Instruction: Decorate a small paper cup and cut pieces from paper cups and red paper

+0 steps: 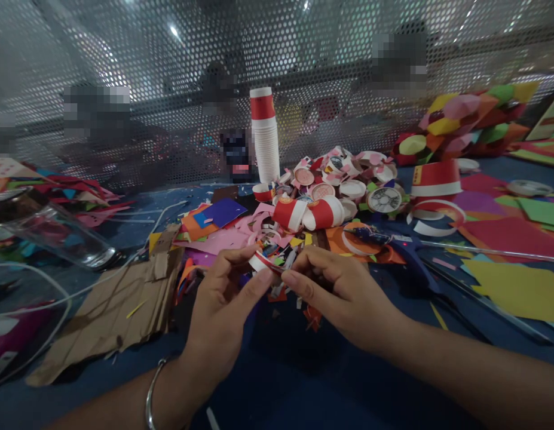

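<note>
Between my two hands is a small curved strip of red-and-white paper [261,261], which looks like a piece of a paper cup. My left hand [227,304] pinches it between thumb and fingers. My right hand [337,292] closes its thumb and fingertips on the strip's right end. Just beyond the fingers lie paper scraps [283,242] in many colours. Two cut red-and-white paper cups [309,213] rest on their sides behind them. To the right of my right hand a blue glue gun [409,257] lies on the table.
A tall stack of paper cups [266,143] stands at the back by a perforated metal screen [178,89]. Flattened cardboard [119,310] and a glass jar [66,236] lie left, with a white cable [101,278] across. Coloured paper sheets [519,289] cover the right side.
</note>
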A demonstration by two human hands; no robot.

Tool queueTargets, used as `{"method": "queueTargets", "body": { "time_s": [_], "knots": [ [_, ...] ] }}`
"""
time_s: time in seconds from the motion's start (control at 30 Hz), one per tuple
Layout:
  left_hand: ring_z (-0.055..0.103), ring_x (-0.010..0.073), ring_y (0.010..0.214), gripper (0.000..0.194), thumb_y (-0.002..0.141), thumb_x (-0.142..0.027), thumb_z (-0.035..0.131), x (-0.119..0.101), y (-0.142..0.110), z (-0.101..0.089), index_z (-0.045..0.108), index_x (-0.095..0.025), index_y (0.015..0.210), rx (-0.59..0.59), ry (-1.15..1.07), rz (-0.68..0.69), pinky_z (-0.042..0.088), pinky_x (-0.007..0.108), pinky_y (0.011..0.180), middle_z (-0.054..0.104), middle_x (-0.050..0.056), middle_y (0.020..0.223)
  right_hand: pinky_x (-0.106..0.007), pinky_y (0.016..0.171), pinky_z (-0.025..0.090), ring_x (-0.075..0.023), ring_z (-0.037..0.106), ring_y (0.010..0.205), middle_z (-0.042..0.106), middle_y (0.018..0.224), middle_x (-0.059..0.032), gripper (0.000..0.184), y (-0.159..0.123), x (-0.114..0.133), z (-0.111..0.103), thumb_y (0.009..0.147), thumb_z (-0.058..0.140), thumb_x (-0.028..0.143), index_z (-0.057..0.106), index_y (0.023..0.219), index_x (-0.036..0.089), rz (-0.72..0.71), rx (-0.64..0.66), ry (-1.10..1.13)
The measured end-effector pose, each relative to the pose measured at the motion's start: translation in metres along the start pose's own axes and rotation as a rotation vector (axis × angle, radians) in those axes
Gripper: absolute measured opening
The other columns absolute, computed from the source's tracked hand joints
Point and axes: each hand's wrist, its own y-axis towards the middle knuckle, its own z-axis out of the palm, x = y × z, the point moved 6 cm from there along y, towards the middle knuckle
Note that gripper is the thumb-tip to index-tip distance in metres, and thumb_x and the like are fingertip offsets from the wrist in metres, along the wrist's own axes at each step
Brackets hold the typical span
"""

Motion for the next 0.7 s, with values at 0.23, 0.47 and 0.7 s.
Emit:
{"method": "queueTargets", "body": {
  "time_s": [0.23,0.47,0.7],
  "knots": [
    [0.068,0.0200,0.106,0.031,0.085,-0.031,0.082,-0.0014,-0.0010,-0.0013,0.068,-0.026,0.112,-0.010,0.040,0.027,0.055,0.033,0.093,0.073,0.004,0.112,-0.027,0.055,0.038,-0.0118,0.051,0.061,0.060,0.072,0.0012,0.031,0.0000,-0.0005,-0.0004,0.098,0.059,0.047,0.060,0.082,0.021,-0.006,-0.005,-0.006],
    [0.067,0.0179,0.105,0.031,0.085,-0.031,0.082,0.0005,-0.0032,-0.0021,0.066,-0.026,0.112,-0.029,0.075,0.019,0.055,0.029,0.090,0.071,0.002,0.111,-0.028,0.055,0.036,-0.0120,0.048,0.060,0.056,0.069,0.0026,0.032,-0.0005,0.0002,-0.0003,0.100,0.056,0.047,0.058,0.080,0.021,-0.006,-0.020,-0.039],
    [0.067,0.0184,0.106,0.034,0.085,-0.028,0.082,-0.0001,-0.0012,0.0001,0.066,-0.026,0.115,-0.010,-0.011,0.005,0.056,0.028,0.089,0.071,0.003,0.115,-0.027,0.051,0.032,-0.0109,0.044,0.055,0.050,0.066,0.0047,0.034,-0.0004,-0.0039,0.0006,0.099,0.057,0.050,0.057,0.081,0.022,0.045,-0.024,0.041]
  ]
}}
